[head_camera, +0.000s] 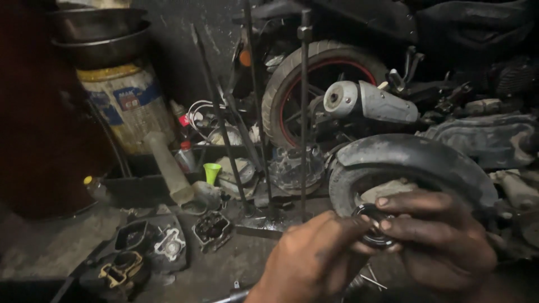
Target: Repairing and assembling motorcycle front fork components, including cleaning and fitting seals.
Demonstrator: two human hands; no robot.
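Black and round, one small ring [373, 224] sits between the two hands at the lower right of the view, in front of a loose tyre [410, 168]. The right hand [443, 238] has its grip clamped on the ring, thumb and fingers pinching its right edge. The left hand [311, 258] meets it from the left, fingertips pressed together against the ring's rim, so both hands grasp the one part.

Two tyres show: the loose one just behind the hands, and a wheel [314, 90] with a red rim stripe farther back. One silver muffler [368, 102] lies between them. Three thin rods [304, 112] stand upright on the floor near the middle, rising past the top of the view.

On the floor [50, 247] to the left lie three metal engine parts: a square block [212, 229], a flat plate [151, 238] and a brass-coloured piece [120, 272] nearest the lower edge. One green funnel [211, 172] stands behind them. One drum [129, 104], white with blue and yellow, stands at the upper left, and two steel bowls [101, 33] are stacked on top of it. Two small bottles with red caps [184, 151] stand beside the drum.
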